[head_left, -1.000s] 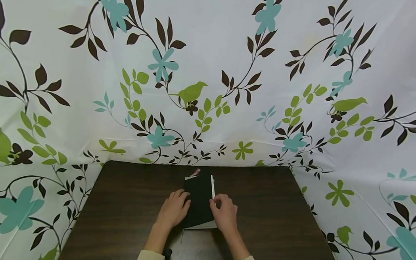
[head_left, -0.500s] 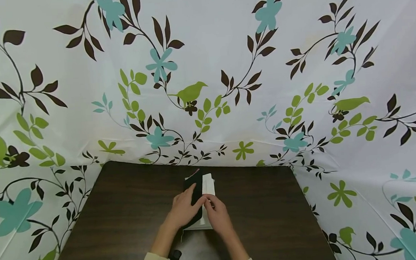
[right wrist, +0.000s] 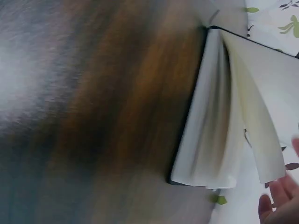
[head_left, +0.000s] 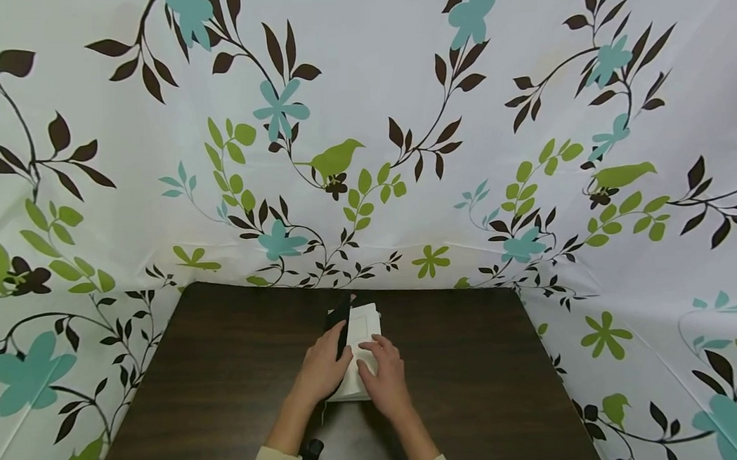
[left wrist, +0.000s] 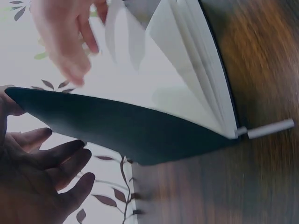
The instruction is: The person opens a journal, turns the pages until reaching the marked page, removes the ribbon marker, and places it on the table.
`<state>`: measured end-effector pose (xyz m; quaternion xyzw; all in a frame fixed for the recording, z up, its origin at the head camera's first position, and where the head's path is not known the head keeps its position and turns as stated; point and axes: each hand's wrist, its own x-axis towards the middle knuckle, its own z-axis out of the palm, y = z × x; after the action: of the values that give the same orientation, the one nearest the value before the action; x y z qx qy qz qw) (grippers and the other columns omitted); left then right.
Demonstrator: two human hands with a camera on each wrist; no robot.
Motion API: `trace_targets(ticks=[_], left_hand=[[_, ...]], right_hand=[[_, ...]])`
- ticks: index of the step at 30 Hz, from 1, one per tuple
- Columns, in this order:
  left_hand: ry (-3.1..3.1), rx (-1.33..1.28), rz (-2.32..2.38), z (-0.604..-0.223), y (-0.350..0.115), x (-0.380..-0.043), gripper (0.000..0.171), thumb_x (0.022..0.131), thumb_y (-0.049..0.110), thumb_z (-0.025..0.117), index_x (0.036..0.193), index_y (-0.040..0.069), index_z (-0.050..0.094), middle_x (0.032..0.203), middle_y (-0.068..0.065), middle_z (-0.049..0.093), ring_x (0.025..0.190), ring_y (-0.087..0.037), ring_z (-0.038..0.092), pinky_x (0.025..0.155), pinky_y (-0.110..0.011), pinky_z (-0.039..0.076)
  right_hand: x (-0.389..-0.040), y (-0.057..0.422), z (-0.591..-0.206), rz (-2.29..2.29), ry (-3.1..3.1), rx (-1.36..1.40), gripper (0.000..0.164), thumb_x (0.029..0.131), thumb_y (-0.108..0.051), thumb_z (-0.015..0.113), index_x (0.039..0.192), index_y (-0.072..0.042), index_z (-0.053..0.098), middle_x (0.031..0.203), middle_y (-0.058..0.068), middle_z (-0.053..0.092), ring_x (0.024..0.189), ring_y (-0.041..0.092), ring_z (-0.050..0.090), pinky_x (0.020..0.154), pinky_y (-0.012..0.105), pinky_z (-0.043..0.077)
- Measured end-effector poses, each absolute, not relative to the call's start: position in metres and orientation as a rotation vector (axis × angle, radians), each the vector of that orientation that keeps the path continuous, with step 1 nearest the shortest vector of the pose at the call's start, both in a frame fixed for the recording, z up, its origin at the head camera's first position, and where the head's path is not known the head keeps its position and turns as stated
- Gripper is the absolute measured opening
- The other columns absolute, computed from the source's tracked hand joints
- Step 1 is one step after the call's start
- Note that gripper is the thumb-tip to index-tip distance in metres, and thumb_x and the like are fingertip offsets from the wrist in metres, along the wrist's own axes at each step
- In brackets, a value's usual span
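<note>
A notebook (head_left: 364, 320) with a dark cover lies on the brown table, its white pages showing. My left hand (head_left: 318, 368) grips the front cover (left wrist: 112, 123) and holds it tilted up on the left side. In the left wrist view its thumb is at the cover's edge and its fingers are on the outer face. Over the pages is my right hand (head_left: 387, 380), thumb and fingers spread apart and blurred in the left wrist view. A loose page (right wrist: 261, 116) stands away from the block, its corner right by the right fingers (right wrist: 280, 193).
The dark wooden table (head_left: 465, 365) extends around the notebook on both sides. A pale ribbon end (left wrist: 271, 129) sticks out at the spine's lower end. Behind the table hangs a white cloth (head_left: 384, 67) printed with leaves, flowers and birds.
The dark cover has swung up and leftward, uncovering the white pages. The left hand has taken hold of it, and the right hand has let go of its edge and spread over the pages.
</note>
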<state>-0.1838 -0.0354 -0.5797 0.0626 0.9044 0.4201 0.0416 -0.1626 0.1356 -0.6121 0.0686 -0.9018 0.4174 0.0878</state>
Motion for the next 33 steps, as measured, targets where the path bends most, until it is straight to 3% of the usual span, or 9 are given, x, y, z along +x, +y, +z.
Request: trace_targets(ticks=[3, 7, 11, 15, 21, 24, 26, 28, 33], left_hand=[[2.761, 0.164, 1.304, -0.580, -0.044, -0.182, 0.060, 0.111, 0.029, 0.058, 0.166, 0.012, 0.041, 0.167, -0.019, 0.047, 0.154, -0.045, 0.044, 0.120, -0.074, 0.032], [2.725, 0.128, 1.363, -0.581, -0.055, -0.181, 0.062, 0.112, 0.033, 0.058, 0.167, 0.014, 0.039, 0.170, -0.018, 0.042, 0.157, -0.044, 0.039, 0.122, -0.074, 0.029], [2.689, 0.094, 1.401, -0.579, -0.066, -0.179, 0.063, 0.113, 0.036, 0.055, 0.168, 0.014, 0.036, 0.172, -0.017, 0.038, 0.159, -0.044, 0.034, 0.124, -0.074, 0.026], [2.691, 0.058, 1.378, -0.578, -0.075, -0.178, 0.064, 0.113, 0.039, 0.054, 0.169, 0.016, 0.034, 0.172, -0.017, 0.039, 0.159, -0.044, 0.036, 0.124, -0.073, 0.027], [2.732, 0.046, 1.323, -0.573, -0.085, -0.175, 0.064, 0.112, 0.038, 0.056, 0.167, 0.012, 0.035, 0.147, -0.018, 0.068, 0.140, -0.042, 0.060, 0.124, -0.072, 0.020], [2.730, 0.053, 1.331, -0.572, -0.089, -0.173, 0.065, 0.112, 0.035, 0.057, 0.169, 0.015, 0.031, 0.143, -0.015, 0.071, 0.131, -0.038, 0.067, 0.120, -0.066, 0.033], [2.752, 0.068, 1.332, -0.571, -0.090, -0.172, 0.061, 0.112, 0.029, 0.058, 0.167, 0.019, 0.034, 0.146, -0.014, 0.069, 0.124, -0.034, 0.070, 0.109, -0.060, 0.048], [2.795, 0.101, 1.309, -0.570, -0.091, -0.172, 0.050, 0.111, 0.023, 0.060, 0.159, 0.020, 0.045, 0.146, -0.011, 0.068, 0.112, -0.028, 0.071, 0.094, -0.053, 0.056], [2.903, 0.147, 1.203, -0.566, -0.094, -0.172, 0.016, 0.113, 0.028, 0.058, 0.118, 0.019, 0.070, 0.116, -0.002, 0.074, 0.085, -0.016, 0.062, 0.075, -0.042, 0.052]], right_hand=[[-0.162, 0.137, -0.618, 1.297, -2.651, 0.056, 0.045, 0.099, -0.016, 0.075, 0.143, -0.012, 0.064, 0.148, 0.017, 0.058, 0.128, 0.036, 0.059, 0.101, 0.059, 0.048], [-0.166, 0.143, -0.623, 1.529, -2.587, -0.205, 0.057, 0.100, -0.017, 0.074, 0.151, -0.007, 0.052, 0.115, 0.010, 0.067, 0.085, 0.020, 0.063, 0.072, 0.036, 0.052], [-0.170, 0.148, -0.625, 1.734, -2.512, -0.340, 0.029, 0.100, -0.019, 0.075, 0.120, 0.001, 0.069, 0.081, 0.004, 0.063, 0.066, 0.011, 0.052, 0.062, 0.027, 0.043], [-0.171, 0.148, -0.622, 1.811, -2.498, -0.328, 0.020, 0.101, -0.021, 0.075, 0.098, -0.001, 0.076, 0.072, -0.002, 0.059, 0.063, 0.009, 0.049, 0.059, 0.026, 0.043], [-0.169, 0.138, -0.611, 1.875, -2.535, -0.115, 0.026, 0.110, -0.026, 0.064, 0.110, -0.004, 0.078, 0.091, 0.010, 0.070, 0.077, 0.016, 0.064, 0.071, 0.030, 0.053], [-0.167, 0.128, -0.606, 1.902, -2.587, 0.101, 0.036, 0.114, -0.033, 0.056, 0.126, -0.005, 0.076, 0.118, 0.018, 0.075, 0.102, 0.028, 0.072, 0.088, 0.037, 0.059], [-0.165, 0.120, -0.604, 1.874, -2.649, 0.222, 0.043, 0.115, -0.038, 0.052, 0.138, -0.007, 0.071, 0.134, 0.017, 0.073, 0.118, 0.032, 0.070, 0.097, 0.041, 0.058], [-0.163, 0.112, -0.603, 1.833, -2.714, 0.306, 0.047, 0.116, -0.042, 0.049, 0.149, -0.011, 0.064, 0.147, 0.013, 0.068, 0.128, 0.034, 0.066, 0.101, 0.042, 0.056], [-0.154, 0.100, -0.605, 1.730, -2.842, 0.446, 0.053, 0.116, -0.048, 0.045, 0.162, -0.022, 0.050, 0.163, 0.004, 0.054, 0.141, 0.033, 0.057, 0.105, 0.048, 0.052]])
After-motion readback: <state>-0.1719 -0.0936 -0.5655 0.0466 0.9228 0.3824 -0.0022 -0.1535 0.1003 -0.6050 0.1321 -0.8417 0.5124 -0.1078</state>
